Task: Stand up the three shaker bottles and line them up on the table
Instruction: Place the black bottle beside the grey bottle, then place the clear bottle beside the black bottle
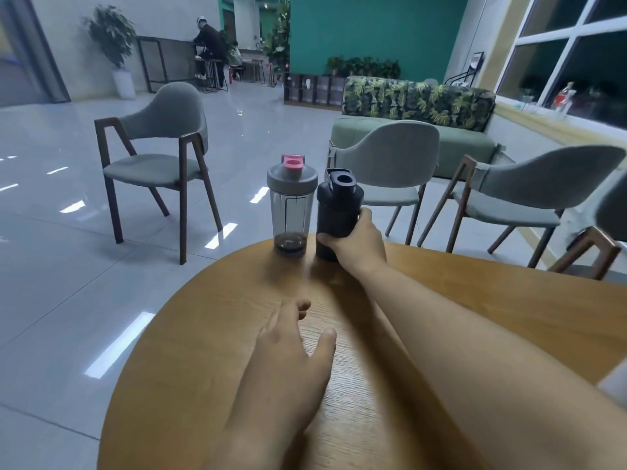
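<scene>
Two shaker bottles stand upright near the far edge of the round wooden counter [509, 300]. The black bottle [337, 198] is on the right, its dark lid up with a round opening at the top. The right hand [356, 240] wraps its lower half, thumb on the near left side and fingers curled around the right side, so the grip is closed around the black bottle; the bottle's base appears to rest on the wood.

Just beside it on the left stands the clear bottle [291, 212], smoky and see-through, with a grey lid and a pink cap, and something dark at the bottom. The two bottles are very close, lids almost touching; whether they actually touch cannot be told. Only these two bottles are in view.

The left hand [291, 340] lies lower and nearer, palm down over the counter with fingers loosely spread, holding nothing. It is slightly blurred, and whether it rests on the wood or hovers above it cannot be told.

Beyond the counter are grey chairs [159, 144] with dark wooden legs on a glossy tiled floor, a green sofa [458, 144] with leaf-print cushions, and a teal wall.
</scene>
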Demonstrator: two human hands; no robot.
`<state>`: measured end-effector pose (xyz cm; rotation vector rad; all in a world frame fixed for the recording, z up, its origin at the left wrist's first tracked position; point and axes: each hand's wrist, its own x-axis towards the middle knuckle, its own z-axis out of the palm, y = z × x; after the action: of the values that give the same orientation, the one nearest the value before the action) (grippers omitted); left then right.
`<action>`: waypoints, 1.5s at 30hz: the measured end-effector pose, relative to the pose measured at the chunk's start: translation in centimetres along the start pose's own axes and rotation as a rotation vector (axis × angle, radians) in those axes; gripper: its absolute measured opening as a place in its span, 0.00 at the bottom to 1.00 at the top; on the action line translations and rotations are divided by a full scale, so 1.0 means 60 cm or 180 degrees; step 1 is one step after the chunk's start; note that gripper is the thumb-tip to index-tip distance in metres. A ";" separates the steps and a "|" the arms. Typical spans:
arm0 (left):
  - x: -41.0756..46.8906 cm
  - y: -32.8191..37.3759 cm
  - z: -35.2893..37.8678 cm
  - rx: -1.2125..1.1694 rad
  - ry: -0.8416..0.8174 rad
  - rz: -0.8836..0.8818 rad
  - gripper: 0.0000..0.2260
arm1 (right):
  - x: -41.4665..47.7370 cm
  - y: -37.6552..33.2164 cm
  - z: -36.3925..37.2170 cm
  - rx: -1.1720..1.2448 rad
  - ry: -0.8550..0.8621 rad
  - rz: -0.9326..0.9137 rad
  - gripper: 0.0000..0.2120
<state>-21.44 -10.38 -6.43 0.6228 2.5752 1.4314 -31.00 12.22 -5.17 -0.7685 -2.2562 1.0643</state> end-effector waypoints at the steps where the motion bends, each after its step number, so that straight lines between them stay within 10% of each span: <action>1: -0.001 0.001 0.000 0.0004 -0.0003 0.0001 0.20 | 0.001 0.000 0.002 0.0002 -0.0001 -0.0003 0.38; 23: -0.017 0.024 0.016 0.0097 -0.0168 0.0271 0.20 | -0.017 0.027 -0.027 -0.0161 -0.0281 0.0172 0.53; 45: -0.152 0.168 0.131 0.0323 -0.0754 0.1442 0.18 | -0.383 0.086 -0.572 -0.0420 0.0745 -0.0485 0.31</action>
<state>-7.82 -3.32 -3.03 1.3715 2.4252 1.2391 9.17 16.70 4.68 -0.7206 -2.1596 0.7216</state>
